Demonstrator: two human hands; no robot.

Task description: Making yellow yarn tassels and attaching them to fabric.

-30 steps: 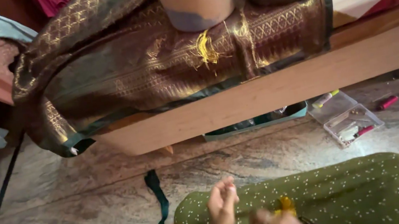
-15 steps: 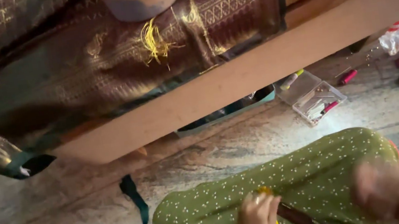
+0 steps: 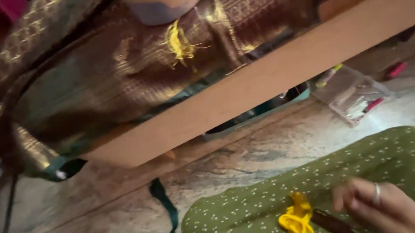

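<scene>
On my lap, covered in green dotted cloth (image 3: 245, 220), lies a small bunch of yellow thread (image 3: 297, 221). A dark brown strip (image 3: 333, 223) runs from it toward the bottom edge. My right hand (image 3: 380, 208), with a ring on one finger, rests on the lap just right of the thread. Its fingertips touch the strip, but I cannot tell whether they grip it. My left hand is out of view. Ahead, a brown and gold woven silk cloth (image 3: 103, 77) hangs over a wooden bed frame (image 3: 278, 73), with a yellow thread tassel (image 3: 178, 41) on it.
A clear plastic box (image 3: 355, 97) of small sewing items stands open on the stone floor (image 3: 70, 224) at the right. A teal tray (image 3: 262, 114) sits under the bed. A dark green ribbon (image 3: 165, 216) trails on the floor left of my knee. Folded cloths are piled at far left.
The left hand that held the yellow thread has left the view and the thread lies on the lap. The right hand has come in from the right. The view has shifted.
</scene>
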